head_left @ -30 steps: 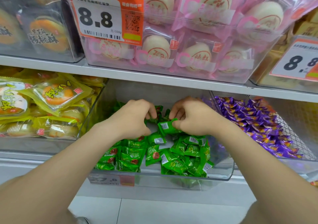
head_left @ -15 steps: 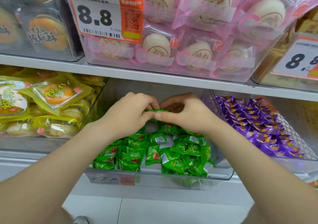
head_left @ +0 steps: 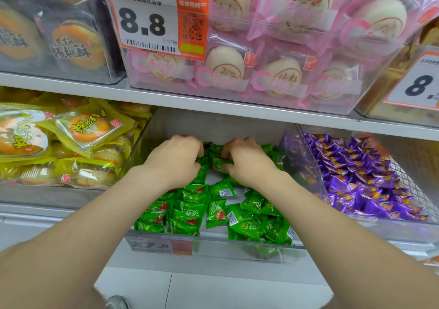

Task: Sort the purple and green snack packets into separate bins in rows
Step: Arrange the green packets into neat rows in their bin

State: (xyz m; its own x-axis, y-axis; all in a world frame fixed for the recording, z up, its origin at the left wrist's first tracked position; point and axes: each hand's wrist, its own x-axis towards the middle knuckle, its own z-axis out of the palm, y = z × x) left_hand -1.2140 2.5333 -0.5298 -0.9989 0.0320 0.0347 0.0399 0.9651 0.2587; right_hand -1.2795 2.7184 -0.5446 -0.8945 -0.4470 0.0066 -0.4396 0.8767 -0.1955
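Frame centre: left hand [head_left: 174,160] and right hand [head_left: 248,163], fingers curled, grip green packets [head_left: 190,211] in the clear bin [head_left: 213,242]; purple packets [head_left: 356,180] lie to the right.

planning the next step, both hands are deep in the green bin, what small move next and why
Probably lay the green packets that the left hand and right hand grip into the bare gap mid-bin, extending the front rows.

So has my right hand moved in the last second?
Yes: the right hand has shifted slightly left, away from the bin wall beside the purple packets.
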